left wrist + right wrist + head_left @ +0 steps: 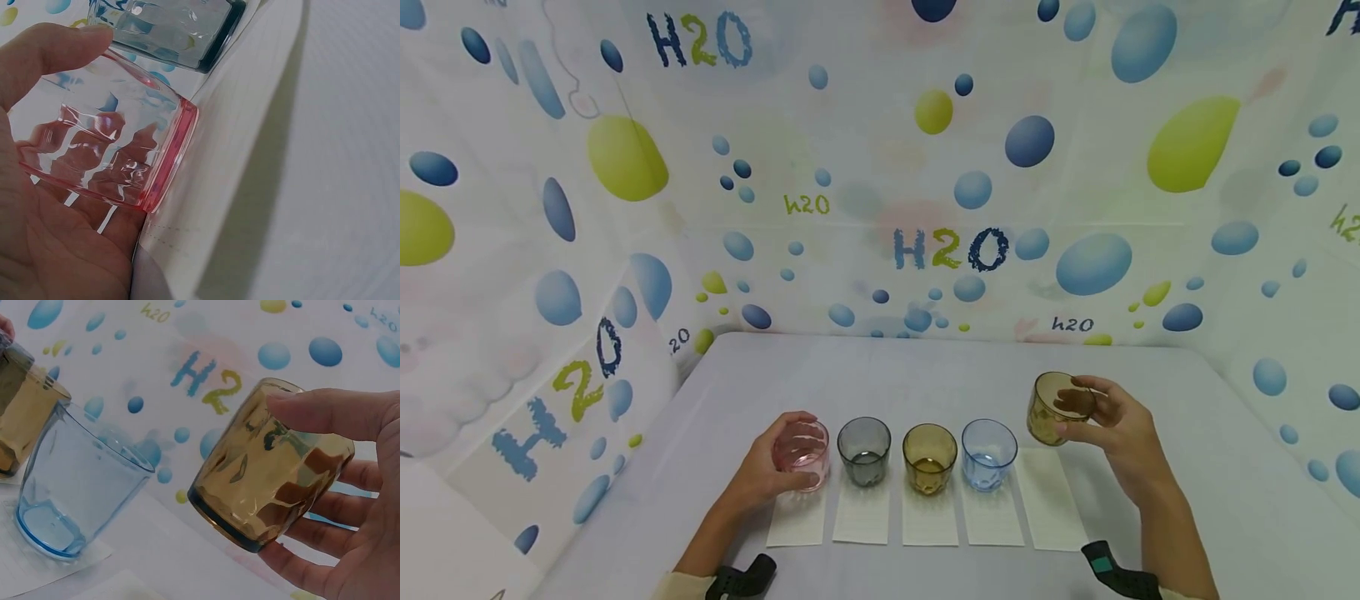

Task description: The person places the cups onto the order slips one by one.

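In the head view a pink glass (811, 454) stands at the left end of a row, my left hand (772, 462) gripping its side. The left wrist view shows the thumb and fingers around that pink glass (125, 144), its base on a pale paper. My right hand (1120, 429) holds an amber glass (1043, 410) raised and tilted at the right. In the right wrist view thumb and fingers wrap this amber glass (250, 481), its base off the table. Between the hands stand a grey glass (863, 454), another amber glass (929, 460) and a light blue glass (989, 457).
Several pale paper strips (860, 521) lie in a row under and in front of the glasses. The rightmost strip (1051, 508) has no glass on it. A white table (820, 358) meets a backdrop (865, 150) printed with blue and green drops. Each wrist wears a black strap (1122, 575).
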The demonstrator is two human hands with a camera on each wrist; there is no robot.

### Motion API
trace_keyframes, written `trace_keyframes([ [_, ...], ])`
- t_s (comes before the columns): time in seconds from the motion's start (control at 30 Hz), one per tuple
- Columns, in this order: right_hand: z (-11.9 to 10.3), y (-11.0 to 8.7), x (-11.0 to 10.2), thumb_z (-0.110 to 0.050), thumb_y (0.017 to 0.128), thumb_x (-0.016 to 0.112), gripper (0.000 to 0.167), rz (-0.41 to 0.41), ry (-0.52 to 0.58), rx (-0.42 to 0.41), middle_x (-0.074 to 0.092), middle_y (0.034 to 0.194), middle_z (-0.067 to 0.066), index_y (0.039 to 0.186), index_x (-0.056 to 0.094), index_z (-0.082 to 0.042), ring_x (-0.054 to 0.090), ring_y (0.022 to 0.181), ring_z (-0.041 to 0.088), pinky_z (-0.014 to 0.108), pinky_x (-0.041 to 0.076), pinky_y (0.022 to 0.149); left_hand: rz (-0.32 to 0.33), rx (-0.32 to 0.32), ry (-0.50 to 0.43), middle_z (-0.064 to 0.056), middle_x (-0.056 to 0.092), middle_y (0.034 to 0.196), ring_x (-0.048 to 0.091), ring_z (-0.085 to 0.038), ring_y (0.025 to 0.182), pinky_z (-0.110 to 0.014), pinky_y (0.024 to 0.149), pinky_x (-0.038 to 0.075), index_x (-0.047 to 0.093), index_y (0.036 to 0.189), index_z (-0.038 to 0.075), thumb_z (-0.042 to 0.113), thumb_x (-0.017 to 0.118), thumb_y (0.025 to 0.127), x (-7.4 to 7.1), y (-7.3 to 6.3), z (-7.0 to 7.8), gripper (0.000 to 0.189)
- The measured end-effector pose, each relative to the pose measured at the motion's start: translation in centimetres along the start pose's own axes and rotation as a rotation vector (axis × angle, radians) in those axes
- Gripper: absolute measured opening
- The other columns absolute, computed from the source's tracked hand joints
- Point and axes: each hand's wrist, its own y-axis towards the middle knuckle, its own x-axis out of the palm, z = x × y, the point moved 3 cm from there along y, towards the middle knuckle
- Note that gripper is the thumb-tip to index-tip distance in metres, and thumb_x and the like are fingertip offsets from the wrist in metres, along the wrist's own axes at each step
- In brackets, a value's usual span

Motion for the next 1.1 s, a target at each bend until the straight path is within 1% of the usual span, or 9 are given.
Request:
trace_keyframes([
  [0.13,0.7,-0.1,-0.4,-0.007,0.085,0.080,0.068,-0.062,-0.002,0.014,0.070,0.122,0.003,0.143,0.046,-0.004,0.063,0.113,0.009,0.017,0.052,0.088,-0.003,0.006,0.001,-0.020,0.063,0.126,0.065,-0.034,0.115,-0.029,0.093,0.056,0.043,0.141,-0.004,0.003,0.082,0.075,0.0,0.0,0.0,0.077],
  [0.27,1.1,-0.2,-0.6,-0.004,0.082,0.080,0.069,-0.115,0.000,0.008,0.069,0.123,0.002,0.142,0.046,-0.003,0.063,0.113,0.012,0.021,0.053,0.088,0.005,-0.002,0.016,-0.019,0.064,0.127,0.065,-0.033,0.115,-0.029,0.094,0.055,0.044,0.141,-0.004,0.004,0.083,0.074,0.0,0.0,0.0,0.077],
  [0.4,1.2,-0.2,-0.6,-0.002,0.080,0.081,0.071,-0.146,0.012,0.011,0.068,0.125,0.003,0.142,0.046,-0.003,0.062,0.113,0.013,0.023,0.055,0.088,0.011,-0.012,0.020,-0.018,0.064,0.127,0.065,-0.034,0.115,-0.027,0.094,0.055,0.044,0.141,-0.002,0.005,0.083,0.074,0.0,0.0,0.1,0.077],
  [0.5,1.4,-0.2,-0.5,-0.002,0.078,0.083,0.073,-0.162,0.014,0.031,0.067,0.127,0.005,0.142,0.046,-0.002,0.062,0.113,0.014,0.025,0.055,0.088,0.013,-0.015,0.028,-0.018,0.063,0.127,0.064,-0.035,0.115,-0.027,0.094,0.054,0.045,0.141,-0.002,0.005,0.083,0.074,0.0,0.0,0.2,0.077],
  [0.7,2.4,-0.3,-0.4,-0.004,0.078,0.082,0.072,-0.206,0.004,0.063,0.064,0.132,0.013,0.141,0.046,-0.002,0.063,0.114,0.015,0.025,0.055,0.089,0.006,-0.011,0.013,-0.019,0.063,0.127,0.065,-0.033,0.115,-0.028,0.093,0.055,0.044,0.141,-0.003,0.002,0.081,0.074,0.1,0.0,0.3,0.077],
  [0.93,3.5,-0.4,-0.1,-0.004,0.077,0.081,0.073,-0.275,0.043,0.091,0.058,0.136,0.027,0.141,0.045,0.000,0.065,0.117,0.017,0.028,0.056,0.089,0.005,-0.005,0.009,-0.020,0.063,0.127,0.066,-0.032,0.114,-0.029,0.093,0.056,0.044,0.141,-0.004,0.002,0.081,0.074,0.0,0.0,0.1,0.077],
  [1.1,4.1,-0.4,0.0,-0.005,0.075,0.082,0.076,-0.290,0.045,0.122,0.058,0.136,0.027,0.141,0.046,-0.001,0.064,0.117,0.020,0.028,0.056,0.089,0.004,-0.007,0.009,-0.019,0.063,0.127,0.066,-0.032,0.114,-0.029,0.093,0.056,0.044,0.141,-0.003,0.002,0.081,0.074,0.1,0.1,0.1,0.077],
])
